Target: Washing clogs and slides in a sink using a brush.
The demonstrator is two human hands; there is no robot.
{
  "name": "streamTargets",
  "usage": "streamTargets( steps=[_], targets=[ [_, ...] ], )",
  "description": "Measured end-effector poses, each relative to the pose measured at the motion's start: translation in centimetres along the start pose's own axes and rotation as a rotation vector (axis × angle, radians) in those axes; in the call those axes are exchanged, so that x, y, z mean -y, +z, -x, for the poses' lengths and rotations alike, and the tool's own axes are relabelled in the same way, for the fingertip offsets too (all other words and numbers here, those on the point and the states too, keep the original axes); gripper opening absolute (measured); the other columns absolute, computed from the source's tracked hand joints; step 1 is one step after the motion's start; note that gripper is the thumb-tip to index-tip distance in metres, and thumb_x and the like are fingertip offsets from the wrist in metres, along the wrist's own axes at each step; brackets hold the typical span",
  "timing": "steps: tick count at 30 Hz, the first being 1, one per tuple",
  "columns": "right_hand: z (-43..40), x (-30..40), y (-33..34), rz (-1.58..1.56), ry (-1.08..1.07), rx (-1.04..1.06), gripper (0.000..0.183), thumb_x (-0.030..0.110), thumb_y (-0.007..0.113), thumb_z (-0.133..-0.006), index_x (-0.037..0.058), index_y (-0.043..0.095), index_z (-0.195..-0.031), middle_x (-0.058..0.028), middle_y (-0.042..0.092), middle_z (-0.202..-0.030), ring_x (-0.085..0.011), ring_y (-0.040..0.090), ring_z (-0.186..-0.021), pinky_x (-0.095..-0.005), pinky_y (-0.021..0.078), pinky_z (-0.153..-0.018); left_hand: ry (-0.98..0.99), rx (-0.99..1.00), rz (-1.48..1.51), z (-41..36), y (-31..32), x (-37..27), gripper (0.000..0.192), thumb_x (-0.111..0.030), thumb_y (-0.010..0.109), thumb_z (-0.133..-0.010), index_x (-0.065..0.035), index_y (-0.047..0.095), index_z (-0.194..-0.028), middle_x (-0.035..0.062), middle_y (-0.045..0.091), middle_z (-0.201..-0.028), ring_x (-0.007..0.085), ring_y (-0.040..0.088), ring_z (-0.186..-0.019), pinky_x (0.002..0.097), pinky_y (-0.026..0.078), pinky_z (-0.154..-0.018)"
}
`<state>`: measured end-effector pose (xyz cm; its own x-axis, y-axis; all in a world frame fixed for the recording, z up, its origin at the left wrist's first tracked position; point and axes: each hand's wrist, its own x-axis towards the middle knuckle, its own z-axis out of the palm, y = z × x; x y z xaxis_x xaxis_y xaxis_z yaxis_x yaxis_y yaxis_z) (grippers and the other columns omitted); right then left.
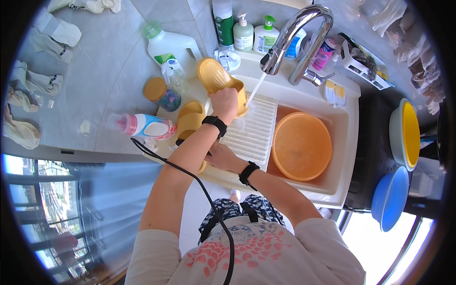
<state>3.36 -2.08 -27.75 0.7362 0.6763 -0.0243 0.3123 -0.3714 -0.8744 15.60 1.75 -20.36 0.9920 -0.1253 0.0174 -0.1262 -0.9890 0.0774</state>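
My left hand (225, 103) grips a yellow slipper (213, 73), its sole end tilted up to the left. A stream of water (257, 89) from the chrome faucet (299, 39) falls by the slipper's lower end. Below it is the ribbed washboard (253, 124) of the sink. My right hand (222, 156) is closed around a dark handle-like object (209, 154), which runs behind my left forearm; its kind cannot be made out. Another yellow slipper (190, 115) lies on the sink's left ledge, partly covered by my left arm.
An orange basin (302, 146) holding water sits in the sink (342, 142). Along the left stand a detergent jug (165, 46), a lidded jar (162, 94) and a pink-capped bottle (146, 125). Pump bottles (243, 34) line the back. A black cable (199, 181) crosses my left arm.
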Motion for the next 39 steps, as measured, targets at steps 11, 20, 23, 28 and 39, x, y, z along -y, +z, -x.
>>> streamTargets(
  steps=[11,20,23,28,39],
  targets=[
    [3.3,0.6,-1.4,-0.030,0.079,-0.125,0.042,0.021,0.054,-0.084,0.0019,0.044,-0.119,-0.0255,0.049,-0.117,-0.0414,0.051,-0.105,-0.0437,0.0443,-0.087,0.027,-0.091,-0.019,-1.1,-2.6,2.2,0.006,-0.012,0.062,-0.074,-0.0079,0.066,-0.075,0.0145,0.065,-0.075,0.0332,0.064,-0.073,0.0428,0.050,-0.066],
    [8.4,-5.8,-9.6,0.139,0.482,-0.227,0.050,0.022,0.045,-0.087,0.0026,0.036,-0.133,-0.0264,0.044,-0.128,-0.0407,0.050,-0.110,-0.0433,0.0420,-0.092,-0.017,-0.110,0.060,-0.6,-6.4,2.4,0.013,-0.015,0.067,-0.073,-0.0049,0.066,-0.081,0.0156,0.065,-0.081,0.0341,0.062,-0.078,0.0421,0.050,-0.069],
    [6.6,-6.7,-10.6,0.233,0.448,-0.255,0.050,0.021,0.044,-0.088,0.0025,0.036,-0.133,-0.0274,0.042,-0.130,-0.0414,0.050,-0.110,-0.0432,0.0412,-0.094,-0.043,-0.123,0.064,0.6,-6.3,2.4,0.014,-0.016,0.068,-0.073,-0.0041,0.065,-0.081,0.0159,0.065,-0.083,0.0347,0.062,-0.077,0.0424,0.050,-0.068],
    [6.5,-5.2,-11.1,-0.004,0.612,-0.162,0.050,0.024,0.042,-0.087,0.0003,0.039,-0.131,-0.0287,0.054,-0.113,-0.0386,0.059,-0.092,-0.0445,0.0469,-0.082,-0.152,-0.064,0.024,4.7,-5.6,1.1,0.017,-0.017,0.067,-0.075,-0.0030,0.062,-0.083,0.0177,0.064,-0.078,0.0341,0.063,-0.074,0.0419,0.050,-0.063],
    [5.3,-6.8,-11.4,-0.097,0.665,-0.136,0.043,0.026,0.044,-0.089,0.0062,0.048,-0.127,-0.0116,0.057,-0.068,-0.0207,0.056,-0.048,-0.0310,0.0478,-0.044,-0.408,-0.100,0.272,11.5,-1.9,1.8,0.020,-0.019,0.062,-0.080,-0.0018,0.055,-0.087,0.0175,0.063,-0.081,0.0368,0.063,-0.076,0.0454,0.050,-0.066]
  ],
)
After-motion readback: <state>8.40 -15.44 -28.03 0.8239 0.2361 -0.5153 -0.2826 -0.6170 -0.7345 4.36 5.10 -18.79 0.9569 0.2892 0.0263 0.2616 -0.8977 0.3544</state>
